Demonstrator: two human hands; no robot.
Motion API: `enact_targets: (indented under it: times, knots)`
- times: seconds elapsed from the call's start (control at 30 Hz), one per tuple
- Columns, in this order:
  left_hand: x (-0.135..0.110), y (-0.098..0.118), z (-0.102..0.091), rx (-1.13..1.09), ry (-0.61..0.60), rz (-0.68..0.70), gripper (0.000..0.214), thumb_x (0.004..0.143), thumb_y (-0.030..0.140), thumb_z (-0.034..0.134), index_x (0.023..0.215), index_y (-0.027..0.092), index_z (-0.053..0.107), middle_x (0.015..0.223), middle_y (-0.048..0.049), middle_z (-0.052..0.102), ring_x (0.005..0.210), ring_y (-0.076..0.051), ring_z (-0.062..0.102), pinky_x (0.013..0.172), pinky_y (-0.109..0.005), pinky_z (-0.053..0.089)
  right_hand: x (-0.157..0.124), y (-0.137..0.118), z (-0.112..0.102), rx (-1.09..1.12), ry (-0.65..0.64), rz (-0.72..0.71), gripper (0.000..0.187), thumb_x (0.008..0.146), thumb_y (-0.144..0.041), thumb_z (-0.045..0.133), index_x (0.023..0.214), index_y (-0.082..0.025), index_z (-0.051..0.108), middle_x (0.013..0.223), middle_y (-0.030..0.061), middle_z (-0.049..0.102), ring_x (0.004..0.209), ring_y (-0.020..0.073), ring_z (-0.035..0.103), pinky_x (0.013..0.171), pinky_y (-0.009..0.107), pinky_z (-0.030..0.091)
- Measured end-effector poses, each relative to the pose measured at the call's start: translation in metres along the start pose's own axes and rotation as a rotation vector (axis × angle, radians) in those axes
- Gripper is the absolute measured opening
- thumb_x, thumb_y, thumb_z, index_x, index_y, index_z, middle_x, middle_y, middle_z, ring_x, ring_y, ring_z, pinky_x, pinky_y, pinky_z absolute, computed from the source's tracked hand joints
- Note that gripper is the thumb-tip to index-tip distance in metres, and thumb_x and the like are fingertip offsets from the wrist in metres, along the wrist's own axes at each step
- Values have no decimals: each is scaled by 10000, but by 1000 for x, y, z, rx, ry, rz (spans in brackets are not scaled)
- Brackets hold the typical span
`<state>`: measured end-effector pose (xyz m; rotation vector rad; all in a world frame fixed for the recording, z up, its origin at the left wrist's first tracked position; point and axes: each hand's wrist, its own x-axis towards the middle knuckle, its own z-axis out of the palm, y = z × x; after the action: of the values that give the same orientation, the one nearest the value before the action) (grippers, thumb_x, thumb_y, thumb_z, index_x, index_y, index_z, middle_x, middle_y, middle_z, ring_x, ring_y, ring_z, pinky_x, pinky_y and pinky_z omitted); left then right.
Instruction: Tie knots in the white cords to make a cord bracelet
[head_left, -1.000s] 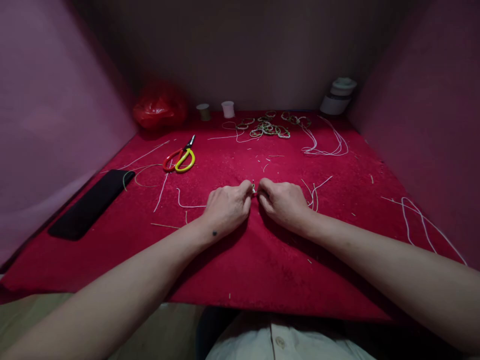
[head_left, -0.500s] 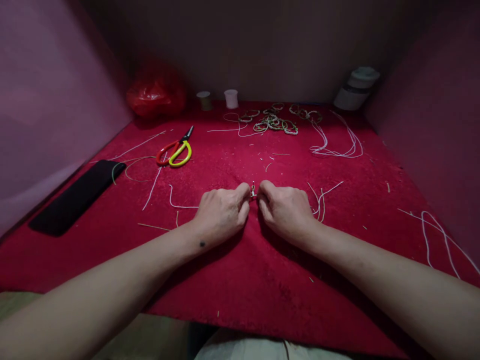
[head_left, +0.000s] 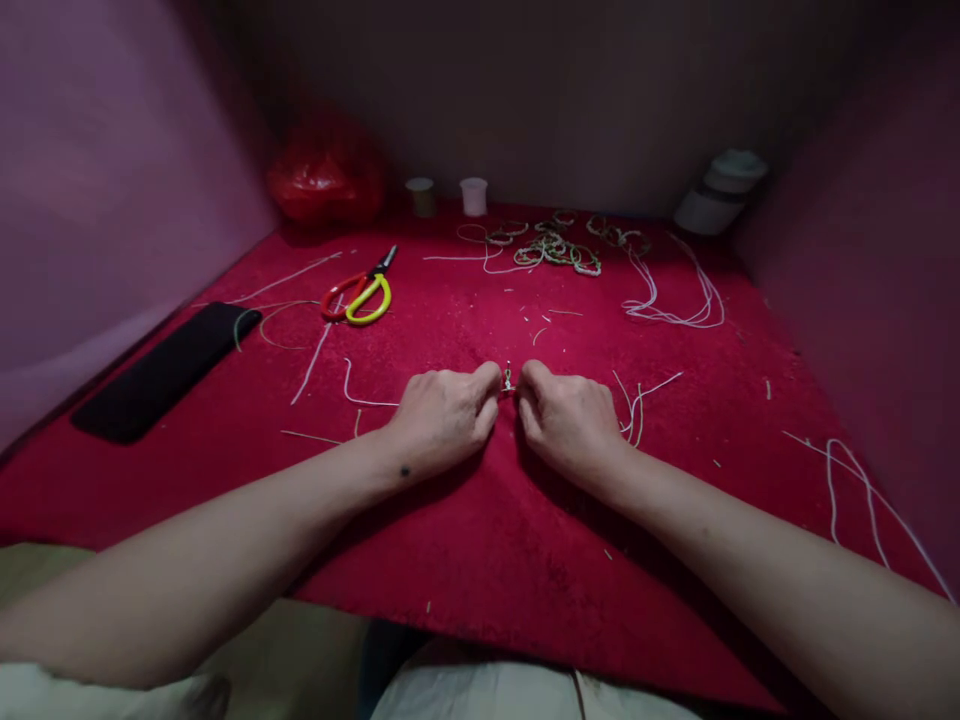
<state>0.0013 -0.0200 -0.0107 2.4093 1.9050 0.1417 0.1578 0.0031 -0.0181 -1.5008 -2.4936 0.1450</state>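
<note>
My left hand point(head_left: 450, 412) and my right hand point(head_left: 566, 415) are close together at the middle of the red cloth, fingers curled in on both. Between their fingertips shows a small knotted piece of white and green cord point(head_left: 508, 378), its strands running into each closed hand. A white cord end point(head_left: 367, 400) comes out past the left hand on the left. White and greenish cord ends point(head_left: 637, 405) stick out beyond the right hand. The fingertips themselves are largely hidden behind the knuckles.
Red-and-yellow-handled scissors point(head_left: 367, 290) lie at the left, near a long black object point(head_left: 169, 372). At the back are a red plastic bag point(head_left: 326, 190), two spools point(head_left: 474, 197), a pile of braided cord loops point(head_left: 555, 245), loose white cords point(head_left: 675, 305) and a pale container point(head_left: 720, 192).
The camera view has tilted slightly, shifting the scene. Both hands stay closed on the cord in almost the same position.
</note>
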Motion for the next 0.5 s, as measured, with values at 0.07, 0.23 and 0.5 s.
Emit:
enact_targets:
  times: [0.07, 0.23, 0.5]
  knots:
    - [1, -1, 0, -25, 18, 4, 248, 881, 279, 386, 962, 190, 602, 755, -58, 700, 676, -214, 641, 586, -296, 375, 0, 1, 0, 20, -10, 9, 227, 876, -259, 425, 935, -178, 629, 747, 78, 708, 615, 200, 608, 524, 299, 184]
    - [1, -2, -2, -111, 48, 10, 238, 878, 268, 409, 1007, 194, 595, 784, -51, 702, 716, -211, 648, 613, -296, 409, 2, 7, -2, 236, -11, 41, 261, 854, -239, 479, 1068, -154, 601, 787, 75, 695, 683, 188, 604, 583, 277, 313]
    - [0, 0, 3, -129, 118, -13, 262, 850, 233, 438, 1076, 184, 561, 842, -71, 701, 774, -233, 658, 669, -327, 453, -9, 10, -17, 375, 11, 34, 230, 809, -152, 514, 1023, -111, 586, 707, 47, 641, 612, 149, 540, 609, 265, 366]
